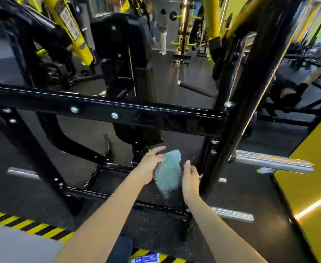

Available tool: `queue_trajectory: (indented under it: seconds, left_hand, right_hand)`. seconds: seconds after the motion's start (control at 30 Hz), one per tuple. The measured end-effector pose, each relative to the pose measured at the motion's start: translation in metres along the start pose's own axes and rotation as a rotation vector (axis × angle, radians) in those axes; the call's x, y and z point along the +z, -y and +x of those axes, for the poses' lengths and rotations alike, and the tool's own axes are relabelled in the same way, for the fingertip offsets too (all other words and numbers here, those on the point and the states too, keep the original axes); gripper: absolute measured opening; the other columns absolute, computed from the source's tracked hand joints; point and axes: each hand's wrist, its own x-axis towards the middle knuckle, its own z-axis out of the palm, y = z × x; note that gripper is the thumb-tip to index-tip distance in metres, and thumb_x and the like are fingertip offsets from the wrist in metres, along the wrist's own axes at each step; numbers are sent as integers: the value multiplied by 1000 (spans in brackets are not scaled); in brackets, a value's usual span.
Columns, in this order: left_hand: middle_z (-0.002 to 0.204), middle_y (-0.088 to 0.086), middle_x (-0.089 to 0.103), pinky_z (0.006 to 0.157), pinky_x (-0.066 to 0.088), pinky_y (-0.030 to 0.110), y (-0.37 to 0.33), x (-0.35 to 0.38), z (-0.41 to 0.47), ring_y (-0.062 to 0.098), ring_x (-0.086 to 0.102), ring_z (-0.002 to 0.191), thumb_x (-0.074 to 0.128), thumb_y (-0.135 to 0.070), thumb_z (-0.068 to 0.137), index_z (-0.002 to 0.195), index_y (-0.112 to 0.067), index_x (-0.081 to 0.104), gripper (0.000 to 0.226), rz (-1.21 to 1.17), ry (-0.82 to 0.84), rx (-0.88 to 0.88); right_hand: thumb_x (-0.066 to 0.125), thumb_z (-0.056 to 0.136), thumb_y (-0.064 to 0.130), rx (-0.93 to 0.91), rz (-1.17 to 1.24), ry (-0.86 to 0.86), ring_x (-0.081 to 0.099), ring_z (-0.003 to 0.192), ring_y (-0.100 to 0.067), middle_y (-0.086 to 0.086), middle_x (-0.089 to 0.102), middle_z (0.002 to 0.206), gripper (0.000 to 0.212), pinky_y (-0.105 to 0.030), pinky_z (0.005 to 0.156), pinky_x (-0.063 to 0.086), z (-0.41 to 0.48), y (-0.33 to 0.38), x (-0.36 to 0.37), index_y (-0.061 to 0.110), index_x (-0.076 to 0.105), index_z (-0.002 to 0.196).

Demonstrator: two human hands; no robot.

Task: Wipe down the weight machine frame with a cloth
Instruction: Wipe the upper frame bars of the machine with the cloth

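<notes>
1. Gym floor [42, 196]: dark speckled rubber, matte. A yellow-black hazard stripe [28, 226] runs along its near-left edge. Far back there are yellow machines and standing people [163, 31], all blurred.
2. Weight machine frame [174, 120]: glossy black box-section steel, bolted at the joints. The crossbar [61, 99] runs left to right into the right upright [237, 114]. Low base rails [118, 196] sit on the floor. A black upholstered pad column [121, 44] stands behind the crossbar.
3. Yellow panel [317, 168]: flat and smooth, at the floor's right edge, well apart from the hands.
4. Chrome pegs, round polished tube: upper right peg [269, 162] and lower right peg [231, 213] stick out from the right upright. The left peg [23, 173] is by the frame's left leg.
5. Cloth [168, 171]: teal with a waffle or mesh texture, bunched into a tall lump. It is held in the air below the crossbar, just left of the right upright, above the base rails, and touches no part of the frame.
6. Left hand [150, 164]: against the cloth's left side, fingers [159, 149] loosely curved over its upper-left edge, holding it up.
7. Right hand [191, 177]: seen from the back, between the cloth and the right upright. Its fingers [187, 163] point up, roughly straight and relaxed, just beside the cloth's right edge. Contact with the cloth cannot be told because of blur.
8. White-and-blue labelled item [146, 259]: lies on the hazard stripe at the floor's near edge, and is too blurred to identify.
</notes>
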Motion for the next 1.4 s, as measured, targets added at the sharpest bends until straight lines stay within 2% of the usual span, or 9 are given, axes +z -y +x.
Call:
queue_trajectory:
  seconds: [0.07, 0.17, 0.47, 0.57, 0.77, 1.03, 1.13, 1.2, 1.4]
  left_hand:
    - [122, 17, 60, 81, 53, 38, -6, -46, -7, 31, 61, 105, 45, 7, 94, 133, -10, 52, 43, 76, 5, -23]
    - [117, 16, 60, 77, 54, 31, -22, -134, -16, 25, 63, 95, 44, 9, 93, 133, -5, 50, 43, 112, -64, 19]
    - [82, 5, 60, 58, 44, 23, -64, -503, -15, 9, 58, 62, 42, 5, 94, 92, -16, 60, 28, 201, -504, -35]
    - [75, 7, 55, 44, 39, 20, -88, -597, -4, 9, 53, 50, 38, 13, 91, 109, -2, 58, 31, 334, -639, -5]
    - [106, 17, 65, 77, 46, 36, -133, -667, 34, 30, 61, 95, 45, 5, 87, 117, -2, 58, 34, 589, -629, 161]
    - [109, 1, 53, 86, 48, 38, -130, -688, 51, 22, 54, 95, 37, 1, 90, 126, -13, 48, 40, 315, -678, 174]
    - [112, 11, 57, 89, 50, 44, -129, -685, 61, 25, 58, 97, 46, -3, 84, 116, -14, 50, 34, 250, -716, 226]
    - [111, 11, 56, 89, 50, 44, -130, -681, 66, 25, 57, 98, 54, -6, 83, 104, -17, 48, 25, 228, -750, 266]
    - [120, 6, 46, 85, 49, 32, -123, -679, 71, 17, 54, 100, 61, -6, 86, 105, -22, 41, 32, 204, -730, 325]
  right_hand:
    - [37, 90, 69, 190, 220, 274, 61, 108, -23, -7, 62, 123, 69, -39, 87, 51, -10, -3, 51, 16, 55, 130]
    - [60, 92, 40, 200, 215, 436, 66, 96, -23, -9, 68, 108, 39, -33, 71, 54, -31, 3, 139, 11, 62, 117]
    - [73, 84, 22, 259, 110, 284, 64, 94, -28, -15, 67, 108, 25, -43, 89, 53, -73, -49, 492, 7, 65, 102]
    - [64, 89, 14, 150, 69, 296, 60, 88, -26, -13, 62, 96, 22, -36, 81, 50, -91, -22, 588, 1, 64, 107]
    - [47, 98, 5, -56, 172, 327, 58, 67, -6, -4, 54, 82, 16, -18, 67, 48, -91, 64, 726, 10, 58, 88]
    - [35, 102, -2, -93, 85, 296, 43, 29, 2, 2, 42, 56, 37, -11, 37, 34, -97, 65, 739, 15, 40, 69]
    - [38, 100, 2, -260, -2, 219, 62, 82, -5, -14, 57, 94, 18, -30, 83, 49, -105, 52, 749, 8, 54, 103]
    - [39, 99, 1, -349, -65, 217, 46, 120, -29, -17, 47, 132, 30, -38, 105, 38, -111, 45, 751, 0, 51, 127]
    - [47, 96, -3, -582, -96, 77, 36, 122, -21, -10, 35, 137, 42, -22, 103, 36, -144, 33, 752, 7, 49, 137]
